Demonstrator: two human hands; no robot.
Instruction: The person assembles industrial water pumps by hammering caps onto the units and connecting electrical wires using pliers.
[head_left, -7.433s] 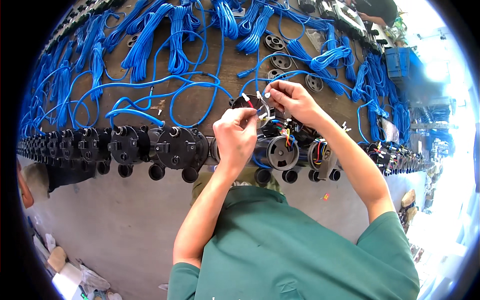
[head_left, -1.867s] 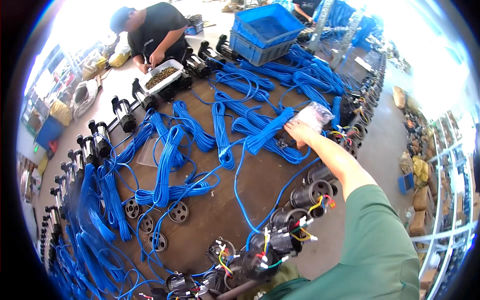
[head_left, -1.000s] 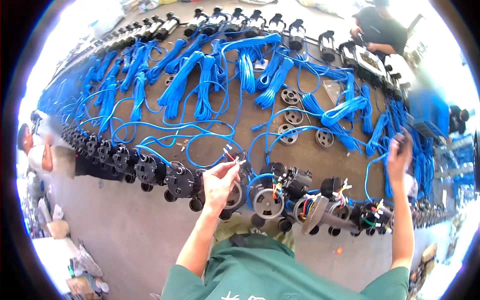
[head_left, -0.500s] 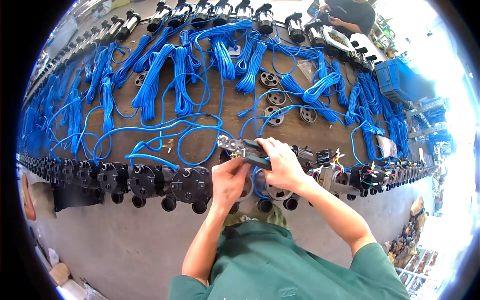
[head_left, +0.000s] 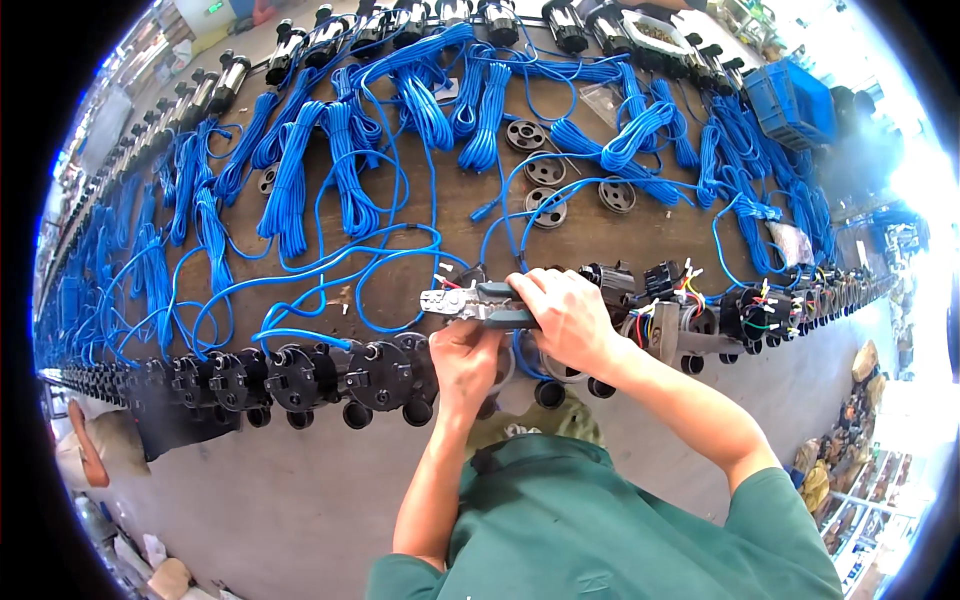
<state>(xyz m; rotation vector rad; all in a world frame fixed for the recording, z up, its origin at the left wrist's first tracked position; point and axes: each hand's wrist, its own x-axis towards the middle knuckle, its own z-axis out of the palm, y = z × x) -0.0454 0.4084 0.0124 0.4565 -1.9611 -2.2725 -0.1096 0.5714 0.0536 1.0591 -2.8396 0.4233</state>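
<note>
My right hand (head_left: 572,318) is closed around the dark green handles of wire-stripping pliers (head_left: 462,302), whose metal head points left. Just below the pliers' jaws is my left hand (head_left: 466,362), its fingers pinched together; what they hold is hidden. Thin wires with white tips (head_left: 446,268) stick up beside the pliers' head. Both hands are over the row of pump motors along the bench's near edge. A black round motor cover (head_left: 385,375) is left of my left hand. Right of my right hand, an open motor end (head_left: 665,280) shows coloured wires.
Bundles of blue cable (head_left: 290,185) hang and lie across the brown bench (head_left: 440,215). Several grey pulley wheels (head_left: 545,207) lie beyond my hands. Silver-and-black motors (head_left: 500,25) line the far edge. A blue crate (head_left: 790,105) stands at far right. Another person's arm (head_left: 88,445) shows at left.
The pliers have turned so their head lies more level and side-on. The whole view has shifted slightly, and the person at the far right has left the picture.
</note>
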